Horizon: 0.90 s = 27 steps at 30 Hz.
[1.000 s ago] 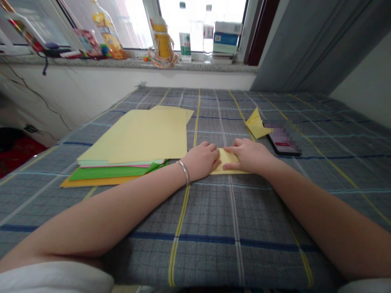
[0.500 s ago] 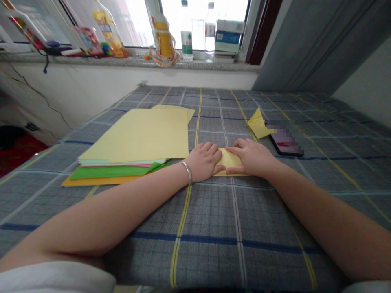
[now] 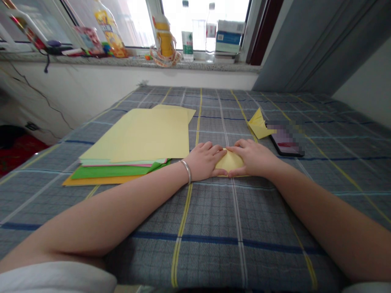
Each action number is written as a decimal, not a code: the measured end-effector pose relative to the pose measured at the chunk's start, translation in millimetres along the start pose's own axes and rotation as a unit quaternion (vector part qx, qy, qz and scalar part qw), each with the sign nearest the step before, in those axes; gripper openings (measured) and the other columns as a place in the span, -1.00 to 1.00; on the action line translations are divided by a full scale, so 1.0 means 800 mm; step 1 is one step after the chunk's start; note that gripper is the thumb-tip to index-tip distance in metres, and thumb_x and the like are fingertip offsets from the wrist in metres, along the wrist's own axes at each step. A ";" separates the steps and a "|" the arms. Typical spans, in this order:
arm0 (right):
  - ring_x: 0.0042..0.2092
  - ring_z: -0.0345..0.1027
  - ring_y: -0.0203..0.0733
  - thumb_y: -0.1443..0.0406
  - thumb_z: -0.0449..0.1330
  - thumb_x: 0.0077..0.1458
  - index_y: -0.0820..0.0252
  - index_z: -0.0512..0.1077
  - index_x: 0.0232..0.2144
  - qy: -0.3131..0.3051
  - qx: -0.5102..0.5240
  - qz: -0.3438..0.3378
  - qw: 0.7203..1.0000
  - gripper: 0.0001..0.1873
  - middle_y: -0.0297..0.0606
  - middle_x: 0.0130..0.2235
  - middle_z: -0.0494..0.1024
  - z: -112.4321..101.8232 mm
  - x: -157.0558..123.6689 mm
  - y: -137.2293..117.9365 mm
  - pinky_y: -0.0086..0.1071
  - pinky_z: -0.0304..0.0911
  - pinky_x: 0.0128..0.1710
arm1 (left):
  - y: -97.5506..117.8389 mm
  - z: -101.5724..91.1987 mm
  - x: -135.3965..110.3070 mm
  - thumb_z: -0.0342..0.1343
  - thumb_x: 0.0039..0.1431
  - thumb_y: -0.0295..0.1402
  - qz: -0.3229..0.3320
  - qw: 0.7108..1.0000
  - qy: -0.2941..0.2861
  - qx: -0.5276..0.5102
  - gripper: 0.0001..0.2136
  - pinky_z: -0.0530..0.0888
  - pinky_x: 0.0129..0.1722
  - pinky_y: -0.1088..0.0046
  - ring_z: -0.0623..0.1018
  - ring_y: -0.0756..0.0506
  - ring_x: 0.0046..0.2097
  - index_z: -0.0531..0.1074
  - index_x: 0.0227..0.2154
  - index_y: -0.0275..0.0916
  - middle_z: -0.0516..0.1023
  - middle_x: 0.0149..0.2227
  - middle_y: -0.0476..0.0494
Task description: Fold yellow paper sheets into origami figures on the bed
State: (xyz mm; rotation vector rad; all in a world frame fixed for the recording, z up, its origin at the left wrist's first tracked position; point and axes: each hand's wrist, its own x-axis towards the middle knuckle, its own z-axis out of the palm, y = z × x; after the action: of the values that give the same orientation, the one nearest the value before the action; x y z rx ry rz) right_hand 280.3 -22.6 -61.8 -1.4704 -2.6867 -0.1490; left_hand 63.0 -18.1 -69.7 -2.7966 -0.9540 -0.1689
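Note:
A small folded yellow paper [image 3: 229, 162] lies on the grey plaid cloth [image 3: 210, 219] in the middle of the view. My left hand [image 3: 204, 161], with a silver bangle at the wrist, presses on the paper's left side, fingers curled over its edge. My right hand [image 3: 252, 157] presses on the right side, thumb and fingers pinching the paper's edge. The fingertips of both hands nearly meet above the paper's top point.
A stack of coloured paper sheets [image 3: 134, 142], yellow on top, lies to the left. A finished yellow folded piece [image 3: 259, 124] and a phone [image 3: 285, 140] lie at the right. Bottles [image 3: 165, 34] and boxes [image 3: 227, 38] stand on the windowsill behind.
Both hands have closed in over the yellow paper; its shape shows more as a rounded point between them than the flat piece seen before.

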 end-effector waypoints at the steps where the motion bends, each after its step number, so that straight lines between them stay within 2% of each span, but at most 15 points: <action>1: -0.03 0.29 0.14 -0.31 0.16 -0.21 0.12 0.37 0.12 0.000 0.004 0.001 1.000 -0.04 -0.06 0.01 0.44 0.000 0.000 0.001 -0.07 0.20 -0.03 | -0.001 -0.001 0.001 -0.11 0.19 0.17 -0.002 1.000 -0.001 -0.009 -0.31 0.25 -0.05 0.22 0.35 -0.24 -0.06 0.24 0.18 -0.27 0.39 0.09 -0.24; 6: 0.00 0.28 0.16 -0.27 0.19 -0.20 0.12 0.34 0.15 -0.008 0.016 0.001 1.000 -0.05 -0.06 0.05 0.42 0.002 -0.003 0.005 -0.05 0.19 0.00 | -0.004 -0.004 0.001 0.01 0.13 0.15 -0.018 0.999 -0.008 -0.051 -0.32 0.26 -0.02 0.20 0.35 -0.26 -0.02 0.25 0.19 -0.21 0.39 0.10 -0.23; 17: 0.10 0.21 0.21 -0.23 0.23 -0.21 0.09 0.29 0.20 -0.035 0.024 0.017 0.999 -0.03 -0.05 0.16 0.34 -0.002 -0.007 0.008 0.02 0.16 0.09 | -0.007 -0.003 -0.002 0.06 0.09 0.14 -0.013 0.997 -0.009 -0.080 -0.32 0.22 0.08 0.15 0.31 -0.29 0.07 0.23 0.21 -0.12 0.33 0.16 -0.20; 27: 0.23 0.10 0.24 -0.20 0.27 -0.24 0.16 0.25 0.23 -0.059 0.044 0.042 0.996 0.04 0.02 0.28 0.18 0.002 -0.014 0.023 0.04 0.11 0.17 | -0.027 -0.010 -0.013 0.08 0.13 0.09 0.020 0.992 -0.078 -0.094 -0.33 0.17 0.16 0.12 0.25 -0.32 0.19 0.15 0.25 -0.05 0.20 0.28 -0.19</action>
State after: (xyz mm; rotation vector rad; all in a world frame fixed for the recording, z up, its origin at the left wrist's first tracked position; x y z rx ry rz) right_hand 301.8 -22.1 -64.2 -1.6101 -2.6772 0.0618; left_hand 41.5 -9.1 -60.4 -3.0366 -0.9618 -0.0352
